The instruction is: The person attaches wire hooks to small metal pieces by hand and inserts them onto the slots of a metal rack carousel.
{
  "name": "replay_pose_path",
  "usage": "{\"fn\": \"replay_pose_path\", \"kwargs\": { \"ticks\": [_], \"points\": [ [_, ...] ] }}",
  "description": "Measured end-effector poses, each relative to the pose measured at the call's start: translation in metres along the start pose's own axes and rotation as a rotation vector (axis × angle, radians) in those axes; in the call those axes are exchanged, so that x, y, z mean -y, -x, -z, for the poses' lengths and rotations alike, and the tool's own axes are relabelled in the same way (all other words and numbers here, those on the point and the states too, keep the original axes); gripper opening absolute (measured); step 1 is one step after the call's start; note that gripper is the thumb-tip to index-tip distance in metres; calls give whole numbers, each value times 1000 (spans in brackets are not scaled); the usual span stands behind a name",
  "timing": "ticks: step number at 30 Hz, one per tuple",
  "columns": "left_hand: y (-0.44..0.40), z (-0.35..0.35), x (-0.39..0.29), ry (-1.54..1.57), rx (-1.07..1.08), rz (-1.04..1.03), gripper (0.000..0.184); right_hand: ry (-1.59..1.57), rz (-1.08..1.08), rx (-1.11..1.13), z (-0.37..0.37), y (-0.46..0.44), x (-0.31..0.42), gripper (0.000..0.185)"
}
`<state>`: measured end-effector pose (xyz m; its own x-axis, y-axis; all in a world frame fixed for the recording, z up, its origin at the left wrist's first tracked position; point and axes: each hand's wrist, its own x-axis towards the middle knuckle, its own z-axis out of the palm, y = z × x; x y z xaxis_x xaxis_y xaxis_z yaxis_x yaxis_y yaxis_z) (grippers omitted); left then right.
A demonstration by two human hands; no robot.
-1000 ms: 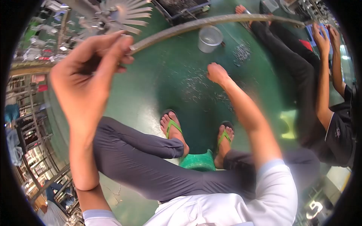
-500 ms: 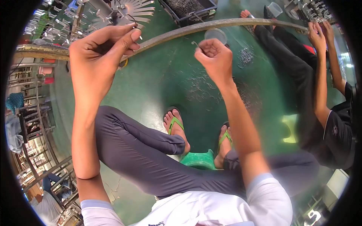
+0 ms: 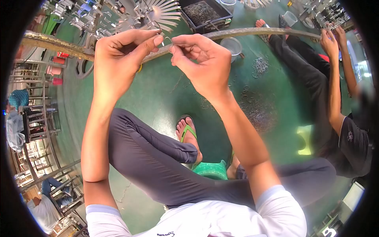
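Observation:
My left hand (image 3: 124,55) pinches a small metal piece with a thin dark wire at its fingertips, in front of the curved metal bar (image 3: 272,31). Close beside it on the right, my right hand (image 3: 203,59) holds a small thin wire hook (image 3: 167,39) between thumb and forefinger. The two sets of fingertips are a short gap apart; whether the pieces touch is too small to tell. Beyond my left hand stand a fan of flat metal blades (image 3: 165,15) and many hanging metal parts. Small wire hooks (image 3: 258,110) lie scattered on the green floor.
A black crate (image 3: 205,17) of small parts stands beyond the bar. Near it is a clear plastic tub (image 3: 231,46). A green stool (image 3: 211,170) is below me. At the right, a co-worker (image 3: 335,79) in dark clothes works with both hands raised. Metal racks (image 3: 39,118) line the left.
My right hand has risen from low over the floor, come left to my left hand, and now shows a wire hook. My left hand has moved slightly right. The view has shifted a little.

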<state>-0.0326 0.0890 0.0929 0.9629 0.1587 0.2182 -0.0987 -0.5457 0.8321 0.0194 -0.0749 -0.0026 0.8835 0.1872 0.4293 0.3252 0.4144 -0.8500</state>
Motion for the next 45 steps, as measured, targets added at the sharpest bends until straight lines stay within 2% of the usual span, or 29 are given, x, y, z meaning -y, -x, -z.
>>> {"fn": "replay_pose_path", "kwargs": {
  "ticks": [9,12,16,20,23,28,31,37,40,43,44,45],
  "points": [
    [6,-5,0,13,-23,-16,21,-47,-86,30,-7,3,-2,18],
    [10,-5,-6,-67,-15,30,22,131,-45,130,1,-6,4,22],
    [13,-8,5,-252,70,-43,21,105,-97,106,2,-16,6,16],
    [15,-17,10,-276,2,-109,14,295,-62,180,6,-25,17,17],
    [14,-23,19,-314,-57,-235,13,439,-32,234,9,-33,25,19],
    [7,-27,15,-238,-118,-202,13,586,-60,340,6,-46,46,22],
    [4,-23,7,-280,-81,-23,17,635,-8,397,-1,-58,56,23],
    [-3,-23,13,-240,-105,43,18,809,-40,478,-15,-86,53,21],
    [-10,-14,24,-344,64,160,25,866,-123,508,-22,-100,55,19],
    [-2,-17,36,260,190,680,36,861,-141,525,-25,-109,49,19],
    [1,-12,36,549,177,747,50,856,-141,526,-26,-111,46,19],
    [0,-17,39,756,15,763,51,851,-135,530,-27,-113,44,19]
  ]
}}
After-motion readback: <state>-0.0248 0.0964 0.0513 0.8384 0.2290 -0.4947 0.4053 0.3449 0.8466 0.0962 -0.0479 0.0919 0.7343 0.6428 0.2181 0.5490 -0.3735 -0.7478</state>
